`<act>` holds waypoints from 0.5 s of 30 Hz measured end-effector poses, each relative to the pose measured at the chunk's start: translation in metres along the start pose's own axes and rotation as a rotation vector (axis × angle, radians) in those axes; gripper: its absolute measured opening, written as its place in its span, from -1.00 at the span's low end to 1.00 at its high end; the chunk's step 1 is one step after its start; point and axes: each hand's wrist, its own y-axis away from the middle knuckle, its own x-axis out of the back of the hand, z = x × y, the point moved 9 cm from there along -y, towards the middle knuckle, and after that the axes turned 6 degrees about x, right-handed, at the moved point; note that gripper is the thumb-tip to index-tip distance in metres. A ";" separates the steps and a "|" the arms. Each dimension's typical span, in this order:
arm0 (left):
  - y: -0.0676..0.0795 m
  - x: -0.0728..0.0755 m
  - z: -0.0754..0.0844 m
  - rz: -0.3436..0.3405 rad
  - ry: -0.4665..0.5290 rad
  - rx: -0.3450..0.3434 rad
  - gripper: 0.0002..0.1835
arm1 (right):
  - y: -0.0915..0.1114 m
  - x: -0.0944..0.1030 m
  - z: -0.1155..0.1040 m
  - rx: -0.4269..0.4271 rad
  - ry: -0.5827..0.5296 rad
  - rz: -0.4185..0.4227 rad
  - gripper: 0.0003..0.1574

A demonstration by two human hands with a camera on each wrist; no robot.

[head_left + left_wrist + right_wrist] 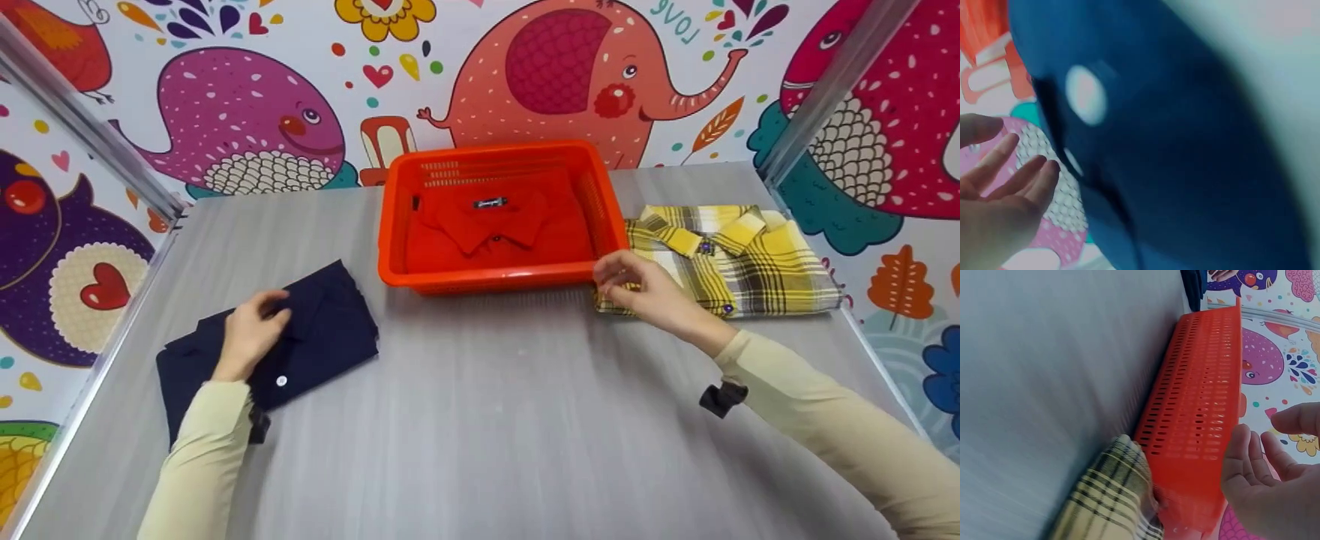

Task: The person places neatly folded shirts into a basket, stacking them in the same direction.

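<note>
A folded navy shirt (322, 330) with white buttons lies at the left of the table. Over it hovers my left hand (253, 334), fingers loosely bent and holding nothing; the left wrist view shows those fingers (1036, 183) apart from the dark cloth. The orange basket (495, 279) stands at the back middle with a folded red shirt (495, 217) inside, collar facing up. At the basket's front right corner is my right hand (645, 289), its bent fingers (1238, 444) beside the rim with nothing between them and the thumb. A folded yellow plaid shirt (780, 262) lies right of the basket.
The grey table (495, 420) runs up to a wall (300, 37) printed with cartoon animals. Metal posts (840, 90) rise at the two back corners. The plaid shirt lies close against the basket's right side.
</note>
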 end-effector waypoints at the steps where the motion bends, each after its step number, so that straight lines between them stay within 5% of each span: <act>1: 0.002 0.005 -0.007 0.013 -0.006 0.016 -0.63 | 0.002 -0.001 0.001 -0.001 0.006 -0.005 -0.70; 9: 0.018 0.041 -0.055 0.109 -0.064 0.100 -0.61 | 0.011 -0.015 0.013 -0.060 -0.004 -0.071 -0.79; 15: 0.027 0.056 -0.094 0.080 -0.046 0.213 -0.39 | 0.012 -0.018 0.019 -0.048 0.011 -0.081 -0.82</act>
